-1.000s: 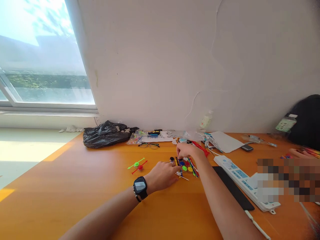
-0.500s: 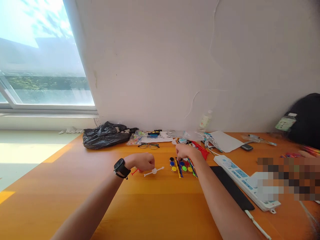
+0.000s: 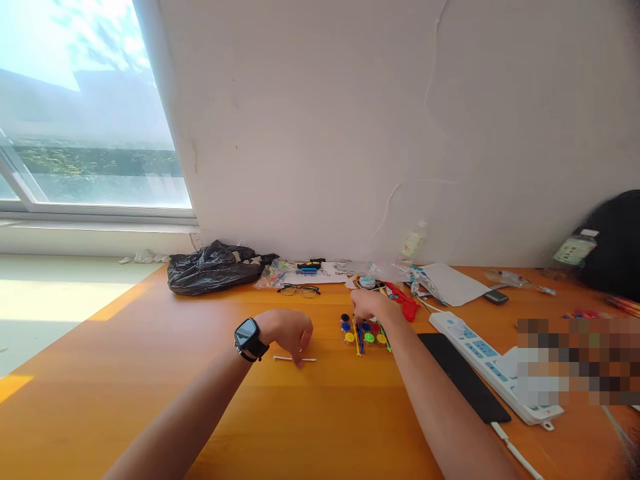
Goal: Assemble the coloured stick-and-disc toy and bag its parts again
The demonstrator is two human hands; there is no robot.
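My left hand [image 3: 290,331], with a black watch on the wrist, hangs over the orange table [image 3: 150,373], fingers curled downward and fingertips touching a white stick piece [image 3: 295,359] that lies flat. My right hand [image 3: 369,305] reaches further out, fingers pinched over a cluster of small coloured discs and sticks [image 3: 365,331]; what it grips is too small to name.
Along the wall lie a black plastic bag [image 3: 213,267], glasses [image 3: 299,289], papers [image 3: 450,281], a small bottle [image 3: 413,241] and a red piece [image 3: 404,303]. A white power strip [image 3: 493,367] and a black flat object [image 3: 463,377] lie at right. A blurred person sits far right.
My left hand carried a white stick piece left from the coloured cluster and set it down on the table nearer to me. My right hand stayed over the cluster.
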